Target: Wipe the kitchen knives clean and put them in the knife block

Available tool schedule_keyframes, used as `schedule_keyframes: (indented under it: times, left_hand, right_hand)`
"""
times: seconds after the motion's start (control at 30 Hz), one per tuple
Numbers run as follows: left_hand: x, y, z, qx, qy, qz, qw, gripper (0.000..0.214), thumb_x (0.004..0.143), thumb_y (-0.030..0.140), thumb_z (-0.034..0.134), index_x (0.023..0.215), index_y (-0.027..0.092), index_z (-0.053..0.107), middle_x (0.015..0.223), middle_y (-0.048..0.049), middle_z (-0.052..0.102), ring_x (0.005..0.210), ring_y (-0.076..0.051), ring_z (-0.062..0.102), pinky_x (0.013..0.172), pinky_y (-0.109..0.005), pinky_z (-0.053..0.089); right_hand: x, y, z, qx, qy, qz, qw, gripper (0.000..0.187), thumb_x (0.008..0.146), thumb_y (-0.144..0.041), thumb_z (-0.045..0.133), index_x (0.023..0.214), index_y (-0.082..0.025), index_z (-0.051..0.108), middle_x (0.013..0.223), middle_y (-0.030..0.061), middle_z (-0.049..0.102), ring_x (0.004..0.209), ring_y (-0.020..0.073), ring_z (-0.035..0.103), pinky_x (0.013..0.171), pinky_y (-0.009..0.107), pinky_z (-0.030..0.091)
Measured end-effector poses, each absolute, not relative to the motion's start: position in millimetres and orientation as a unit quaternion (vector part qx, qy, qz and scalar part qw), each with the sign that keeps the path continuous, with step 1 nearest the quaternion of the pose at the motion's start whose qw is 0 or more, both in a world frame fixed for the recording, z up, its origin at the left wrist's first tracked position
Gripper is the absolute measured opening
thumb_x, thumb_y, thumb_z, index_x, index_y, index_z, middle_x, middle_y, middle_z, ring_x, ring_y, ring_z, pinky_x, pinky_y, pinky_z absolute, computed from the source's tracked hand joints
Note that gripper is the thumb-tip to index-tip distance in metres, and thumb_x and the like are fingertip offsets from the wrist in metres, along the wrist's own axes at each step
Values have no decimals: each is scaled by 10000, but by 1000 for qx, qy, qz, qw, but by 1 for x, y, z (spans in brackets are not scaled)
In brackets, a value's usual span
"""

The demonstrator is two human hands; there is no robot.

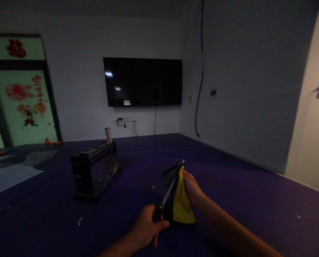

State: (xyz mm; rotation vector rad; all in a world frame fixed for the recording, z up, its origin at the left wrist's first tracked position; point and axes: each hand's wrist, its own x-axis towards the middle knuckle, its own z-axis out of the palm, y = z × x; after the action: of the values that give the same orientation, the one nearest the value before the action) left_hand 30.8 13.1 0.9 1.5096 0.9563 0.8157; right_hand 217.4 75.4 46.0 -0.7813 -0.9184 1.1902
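Note:
My left hand (148,225) is closed around the black handle of a tool with a long, thin metal shaft or blade (168,192); whether it is a knife or a rod I cannot tell. It slants up and to the right. My right hand (193,187) pinches a yellow and grey cloth (183,205) against the tool near its tip. The cloth is folded over the upper part, and its yellow side hangs down. The tip (183,161) pokes out just above the cloth.
A black slotted box (95,171) stands left on the purple surface (138,210), with a patterned handle-like piece (108,135) upright in its top. Paper sheets (12,176) and clear plastic (40,157) lie far left. White scraps (80,221) are scattered about. A television (143,82) hangs on the back wall.

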Motion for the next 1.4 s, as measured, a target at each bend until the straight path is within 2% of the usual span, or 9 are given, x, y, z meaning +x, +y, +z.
schedule_keyframes:
  times: [0.27,0.4,0.8,1.4]
  left_hand:
    - [31,10,2,638,425,334,548,289,622,314,629,748,179,407,447,125,408,250,-42,362,276,-161,271]
    - [32,11,2,630,425,342,553,329,603,333,644,763,179,401,508,113,451,253,-31,361,277,-165,281]
    - [31,11,2,643,425,331,544,319,628,356,629,759,181,397,443,117,430,256,-44,379,285,-152,273]
    - [32,11,2,636,419,347,547,393,581,419,658,762,177,408,492,105,458,251,-41,370,283,-167,280]
  right_hand:
    - [228,82,50,-330,-378,525,687,137,657,-305,632,674,-182,575,521,-19,595,432,133,534,426,220,419]
    - [225,81,48,-330,-375,526,688,129,688,-314,607,682,-191,565,511,-29,582,409,123,519,416,217,417]
    - [214,70,48,-337,-369,545,674,148,739,-329,563,693,-191,541,513,-37,561,416,121,513,412,222,422]
    - [206,69,39,-345,-372,546,666,172,712,-361,580,701,-192,548,508,-51,551,420,115,499,419,216,402]
